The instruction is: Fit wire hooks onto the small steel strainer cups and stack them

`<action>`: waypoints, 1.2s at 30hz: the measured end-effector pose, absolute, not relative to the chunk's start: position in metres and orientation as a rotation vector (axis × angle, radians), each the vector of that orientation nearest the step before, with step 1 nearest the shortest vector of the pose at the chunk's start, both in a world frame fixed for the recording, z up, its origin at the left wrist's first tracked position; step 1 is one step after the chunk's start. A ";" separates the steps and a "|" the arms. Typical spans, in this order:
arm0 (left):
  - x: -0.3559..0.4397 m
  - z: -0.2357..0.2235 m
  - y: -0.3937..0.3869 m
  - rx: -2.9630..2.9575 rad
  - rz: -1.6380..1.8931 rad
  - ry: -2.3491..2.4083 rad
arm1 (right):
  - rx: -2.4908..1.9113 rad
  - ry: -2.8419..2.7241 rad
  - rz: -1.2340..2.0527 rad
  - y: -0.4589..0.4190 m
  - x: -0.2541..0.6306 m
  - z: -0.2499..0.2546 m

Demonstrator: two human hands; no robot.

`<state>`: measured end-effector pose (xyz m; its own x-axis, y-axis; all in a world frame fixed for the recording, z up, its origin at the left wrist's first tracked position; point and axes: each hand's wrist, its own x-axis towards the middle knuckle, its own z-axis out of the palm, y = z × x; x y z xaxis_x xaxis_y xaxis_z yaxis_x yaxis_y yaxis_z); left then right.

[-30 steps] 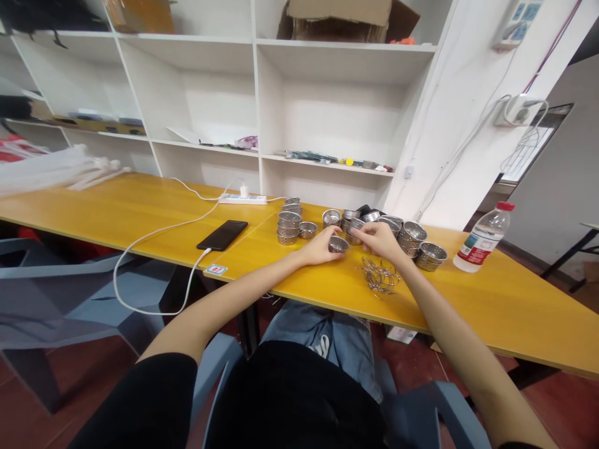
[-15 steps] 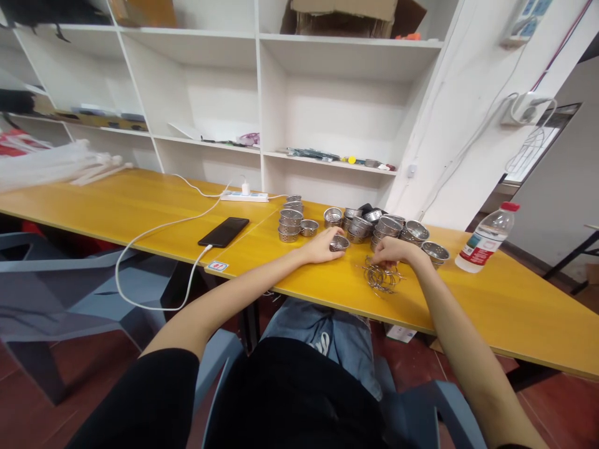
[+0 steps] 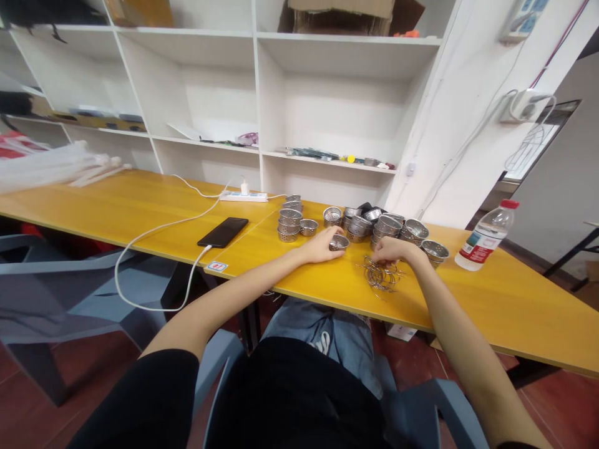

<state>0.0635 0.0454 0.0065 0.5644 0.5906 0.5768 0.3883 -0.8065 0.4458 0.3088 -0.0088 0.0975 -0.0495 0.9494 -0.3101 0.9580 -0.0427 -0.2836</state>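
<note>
My left hand (image 3: 324,245) is wrapped round a small perforated metal cup (image 3: 339,243) on the yellow table. To its right, my right hand (image 3: 389,250) has its fingers pinched together at the top of a tangled pile of thin wire rings (image 3: 381,276); the fingertips partly hide what they grip. Behind both hands stand several more metal cups (image 3: 360,226), some stacked. Further left there is another stack of cups (image 3: 289,226) with a single cup (image 3: 308,227) beside it.
A plastic bottle (image 3: 487,237) with a red cap stands at the right. On the left lie a black phone (image 3: 223,232) with a white cable and a power strip (image 3: 244,196). White shelves (image 3: 327,159) rise behind the table (image 3: 262,268).
The view has shifted very slightly. Both hands keep nearly the same place and grip, at the cup and at the wire rings.
</note>
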 end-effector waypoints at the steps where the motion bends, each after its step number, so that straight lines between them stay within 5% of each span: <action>1: 0.063 0.006 0.045 2.530 1.083 0.811 | 2.154 2.152 -0.677 -0.009 0.308 0.097; 26: 0.064 0.006 0.046 2.504 1.093 0.796 | 2.220 2.262 -0.519 -0.005 0.315 0.096; 36: 0.063 0.009 0.045 2.321 0.967 1.070 | 2.272 2.524 -0.876 -0.015 0.304 0.100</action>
<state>0.0626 0.0454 0.0092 0.4658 0.7785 0.4206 0.4972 -0.6235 0.6034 0.3036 -0.0149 0.1000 -0.1225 0.9909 -0.0558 0.8124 0.0678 -0.5791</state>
